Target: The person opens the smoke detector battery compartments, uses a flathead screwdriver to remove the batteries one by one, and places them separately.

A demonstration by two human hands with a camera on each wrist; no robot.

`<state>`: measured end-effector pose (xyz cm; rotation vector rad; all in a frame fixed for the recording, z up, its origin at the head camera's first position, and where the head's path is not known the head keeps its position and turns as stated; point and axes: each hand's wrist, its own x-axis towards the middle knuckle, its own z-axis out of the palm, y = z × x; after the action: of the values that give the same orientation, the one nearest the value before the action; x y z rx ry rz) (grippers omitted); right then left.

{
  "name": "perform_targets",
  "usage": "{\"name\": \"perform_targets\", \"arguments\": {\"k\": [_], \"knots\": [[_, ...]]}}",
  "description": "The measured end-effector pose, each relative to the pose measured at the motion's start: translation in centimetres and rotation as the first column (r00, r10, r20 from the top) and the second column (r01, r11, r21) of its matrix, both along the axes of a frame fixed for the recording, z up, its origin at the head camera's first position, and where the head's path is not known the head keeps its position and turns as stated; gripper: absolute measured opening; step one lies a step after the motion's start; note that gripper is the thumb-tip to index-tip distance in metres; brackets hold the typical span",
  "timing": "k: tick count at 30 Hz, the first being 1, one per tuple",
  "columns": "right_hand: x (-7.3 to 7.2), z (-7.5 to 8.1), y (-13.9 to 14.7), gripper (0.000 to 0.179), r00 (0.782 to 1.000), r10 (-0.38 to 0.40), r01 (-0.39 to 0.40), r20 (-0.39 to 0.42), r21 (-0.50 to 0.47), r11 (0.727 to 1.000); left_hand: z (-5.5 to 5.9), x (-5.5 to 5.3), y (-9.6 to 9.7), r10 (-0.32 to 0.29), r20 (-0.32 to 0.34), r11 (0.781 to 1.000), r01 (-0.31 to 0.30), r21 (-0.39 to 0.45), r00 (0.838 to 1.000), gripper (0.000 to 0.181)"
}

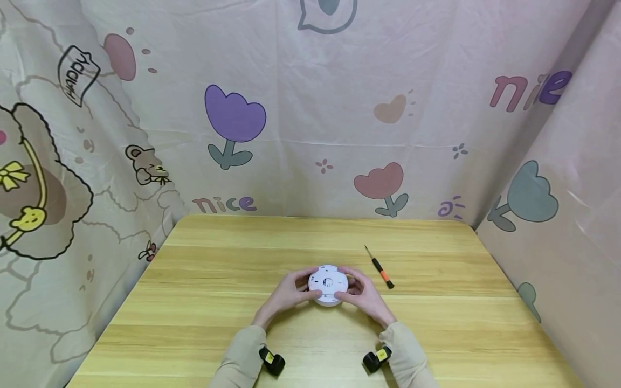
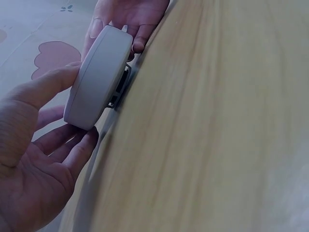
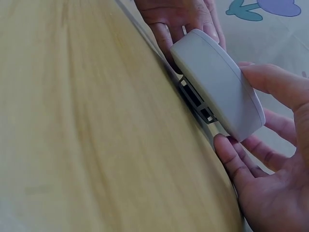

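Note:
A round white device with small dark markings and a round emblem on its upper face is held between both hands over the table. My left hand grips its left rim, thumb at the near edge and fingers around the far side. On the opposite rim, my right hand holds it the same way. In the right wrist view, a dark slotted part juts from the device's underside, close to the tabletop. A screwdriver with a black and orange handle lies beyond the right hand.
The wooden table spreads around the hands. Patterned cloth hangs behind it and along both sides. Black wrist cameras are strapped at the beige sleeves.

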<state>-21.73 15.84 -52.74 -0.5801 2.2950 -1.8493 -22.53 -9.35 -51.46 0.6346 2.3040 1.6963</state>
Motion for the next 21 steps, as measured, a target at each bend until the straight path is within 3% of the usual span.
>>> {"name": "perform_targets", "arguments": {"k": [14, 21], "knots": [[0.13, 0.5, 0.29, 0.065, 0.999, -0.046, 0.046, 0.0, 0.08, 0.996, 0.3, 0.02, 0.93, 0.022, -0.011, 1.0, -0.022, -0.002, 1.0, 0.07], [0.3, 0.74, 0.28, 0.064, 0.998, -0.057, 0.055, 0.026, 0.072, 0.996, 0.4, 0.04, 0.96, 0.023, 0.004, 1.0, -0.023, 0.012, 1.0, 0.068]]}}
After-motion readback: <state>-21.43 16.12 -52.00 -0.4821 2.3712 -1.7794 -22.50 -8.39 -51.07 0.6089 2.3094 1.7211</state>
